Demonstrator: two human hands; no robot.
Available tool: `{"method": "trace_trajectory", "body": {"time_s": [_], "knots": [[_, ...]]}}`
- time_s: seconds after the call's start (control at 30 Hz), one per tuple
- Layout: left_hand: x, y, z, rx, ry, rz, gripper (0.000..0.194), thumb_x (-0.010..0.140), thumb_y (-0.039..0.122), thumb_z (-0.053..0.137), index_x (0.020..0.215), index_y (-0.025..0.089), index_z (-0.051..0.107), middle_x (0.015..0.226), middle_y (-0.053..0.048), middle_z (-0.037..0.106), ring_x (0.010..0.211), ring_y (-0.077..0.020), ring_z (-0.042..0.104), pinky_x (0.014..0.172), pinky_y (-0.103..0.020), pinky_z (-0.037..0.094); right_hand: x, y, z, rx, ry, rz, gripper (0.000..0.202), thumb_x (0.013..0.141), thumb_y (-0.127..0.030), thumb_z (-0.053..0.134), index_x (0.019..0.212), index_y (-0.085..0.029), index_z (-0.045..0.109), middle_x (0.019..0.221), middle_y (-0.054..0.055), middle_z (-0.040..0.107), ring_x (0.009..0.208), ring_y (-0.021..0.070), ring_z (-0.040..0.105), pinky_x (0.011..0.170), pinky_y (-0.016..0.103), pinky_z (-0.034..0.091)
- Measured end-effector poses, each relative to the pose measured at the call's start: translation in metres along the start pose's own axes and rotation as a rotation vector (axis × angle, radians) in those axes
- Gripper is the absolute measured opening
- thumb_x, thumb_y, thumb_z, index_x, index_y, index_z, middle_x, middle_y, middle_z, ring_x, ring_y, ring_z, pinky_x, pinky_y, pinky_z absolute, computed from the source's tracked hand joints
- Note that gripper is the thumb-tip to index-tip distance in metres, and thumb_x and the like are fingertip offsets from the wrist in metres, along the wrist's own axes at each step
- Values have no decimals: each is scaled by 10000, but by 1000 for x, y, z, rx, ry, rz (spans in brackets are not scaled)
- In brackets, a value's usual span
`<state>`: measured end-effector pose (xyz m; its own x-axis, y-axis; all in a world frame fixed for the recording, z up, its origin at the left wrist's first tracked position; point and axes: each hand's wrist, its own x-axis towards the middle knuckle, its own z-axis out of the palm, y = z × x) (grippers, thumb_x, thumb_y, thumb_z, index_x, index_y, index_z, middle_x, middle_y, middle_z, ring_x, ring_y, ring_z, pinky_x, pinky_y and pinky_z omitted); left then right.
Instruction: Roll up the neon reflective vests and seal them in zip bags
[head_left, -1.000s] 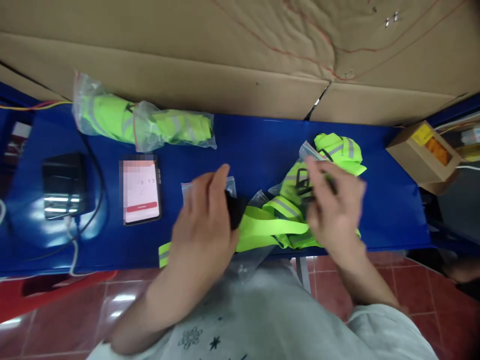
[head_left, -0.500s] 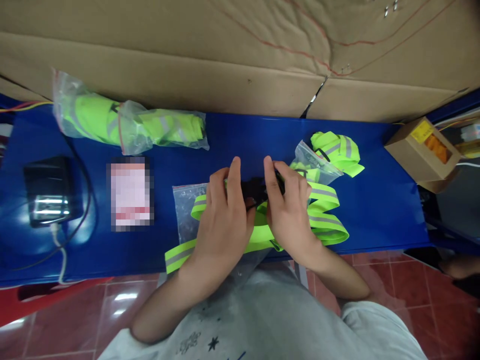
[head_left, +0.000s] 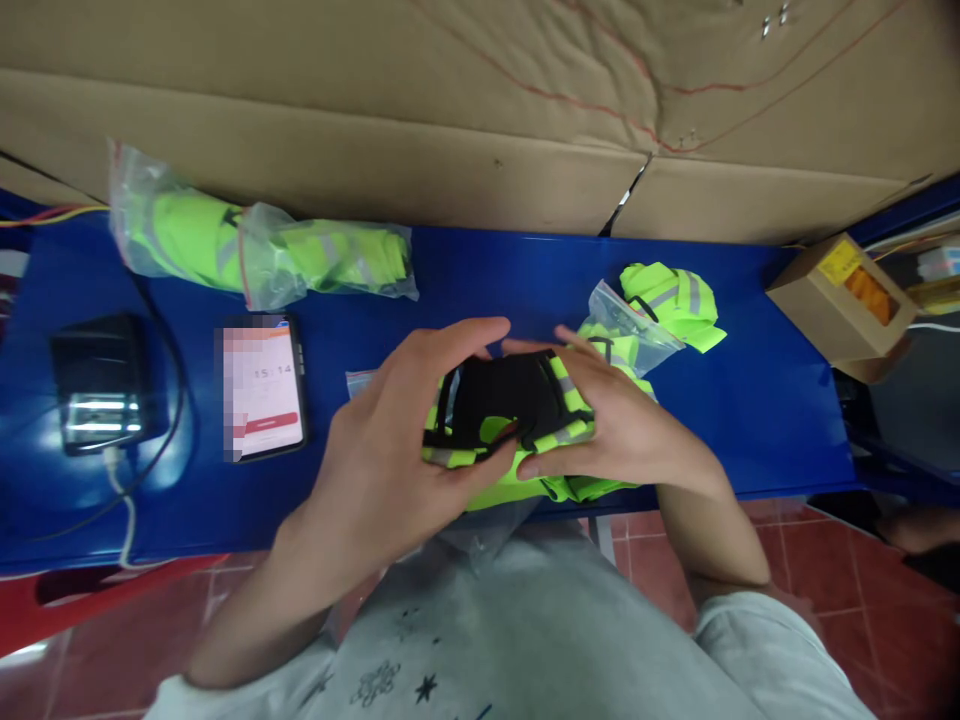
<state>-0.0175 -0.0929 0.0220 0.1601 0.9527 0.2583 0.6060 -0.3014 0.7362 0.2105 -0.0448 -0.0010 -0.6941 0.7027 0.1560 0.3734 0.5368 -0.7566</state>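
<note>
Between my hands is a reflective safety vest (head_left: pixel 510 390) of the strap kind, its black part in the middle and its neon yellow-green bands with grey stripes folded in around it. My left hand (head_left: pixel 382 440) is wrapped round its left side, thumb at the front edge. Gripping the right side is my right hand (head_left: pixel 622 420), its thumb below and its fingers partly hidden behind the bundle. More neon fabric (head_left: pixel 502 493) shows under the hands. A clear plastic bag (head_left: pixel 358 383) is mostly covered by my left hand.
Bagged neon rolls (head_left: pixel 330 255) lie at the back left; another neon roll (head_left: pixel 675 300) and a bag (head_left: pixel 645 340) sit at the right. A phone (head_left: pixel 266 390), a black device (head_left: pixel 97 385) with cables, and an open cardboard box (head_left: pixel 840 305) are on the blue table (head_left: pixel 750 420).
The spread-out loops of band have been gathered into a compact bundle around the black part. My hands have turned from palms down to clasping its two sides.
</note>
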Motion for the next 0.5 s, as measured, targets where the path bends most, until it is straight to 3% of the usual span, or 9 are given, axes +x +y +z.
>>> {"method": "trace_trajectory", "body": {"time_s": [0.07,0.1,0.17,0.27,0.33,0.4,0.5], "knots": [[2,-2,-3,-198,20,-15,791,747,252,873,1451,384,537,1354,-22,647,1180,-293,661,1006,-431,564,7,3,-4,258,-55,-10,560,777,-418,879,1270,-250,672,1241,66,750,1127,255,728,1078,409,544],[3,-4,-2,-318,41,-25,834,725,255,895,1460,398,527,1393,-18,619,1170,-285,662,984,-420,573,11,3,-4,402,-63,13,456,768,-376,881,1166,-233,708,1145,46,771,1027,230,746,959,354,592],[4,-10,2,-613,49,-79,942,703,254,921,1505,444,465,1448,-12,578,1119,-256,681,904,-381,602,18,3,-2,713,-17,101,337,778,-353,859,1048,-212,715,1008,16,774,898,199,746,809,304,614],[3,-21,12,-933,-59,-292,1014,715,253,929,1546,472,391,1367,-18,649,1038,-232,727,806,-328,619,29,1,2,1110,65,319,282,806,-375,824,975,-199,681,887,3,746,685,154,704,632,270,594],[4,-26,18,-993,-115,-408,780,762,294,904,1447,387,542,1290,-36,706,1054,-252,743,864,-358,619,37,-1,4,1226,52,411,281,822,-402,812,909,-181,663,817,4,713,548,107,619,513,225,525],[8,-27,22,-1024,-180,-430,448,836,332,846,1250,287,682,1191,-52,754,1040,-255,756,916,-387,613,44,-4,6,1237,73,437,286,863,-431,778,893,-173,658,774,-11,668,484,64,527,477,202,487],[24,-26,22,-1042,-233,-388,286,878,327,809,1142,254,728,1036,-34,790,912,-220,772,856,-369,629,53,-12,4,1232,179,420,253,939,-438,700,972,-188,691,806,-22,656,523,57,541,530,198,536]]}}
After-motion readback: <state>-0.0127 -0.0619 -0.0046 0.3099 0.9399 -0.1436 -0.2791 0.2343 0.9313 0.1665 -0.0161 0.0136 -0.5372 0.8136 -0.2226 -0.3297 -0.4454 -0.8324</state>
